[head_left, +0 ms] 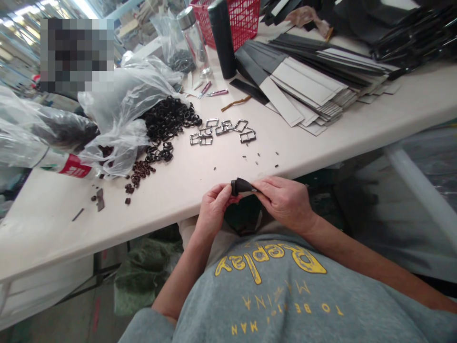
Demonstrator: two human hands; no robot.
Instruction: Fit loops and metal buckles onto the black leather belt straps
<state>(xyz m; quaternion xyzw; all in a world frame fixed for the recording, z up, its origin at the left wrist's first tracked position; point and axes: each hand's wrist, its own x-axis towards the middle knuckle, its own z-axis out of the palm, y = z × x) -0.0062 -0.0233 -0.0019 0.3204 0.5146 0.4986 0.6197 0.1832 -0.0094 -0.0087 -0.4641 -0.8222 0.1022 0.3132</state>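
Note:
Just off the table's front edge, both my hands hold a bent black strap (245, 185). My left hand (214, 202) pinches its thicker end, where a dark band like a loop wraps around it. The fingers of my right hand (287, 200) are closed on the other end, near a small shiny spot; their tips are partly hidden. On the table beyond lie several silver buckles (225, 126). Between them and my hands are small dark bits (257, 163). A heap of black loops (167, 121) and some brown loops (137, 177) lie to the left.
Clear plastic bags (124, 90) stand at the left of the white table (200, 190). Farther back are a glass bottle (196, 45), a black flask (223, 40), a red basket (246, 21) and small pink-handled tools (217, 93). Black and white strips (307, 83) are piled at the right.

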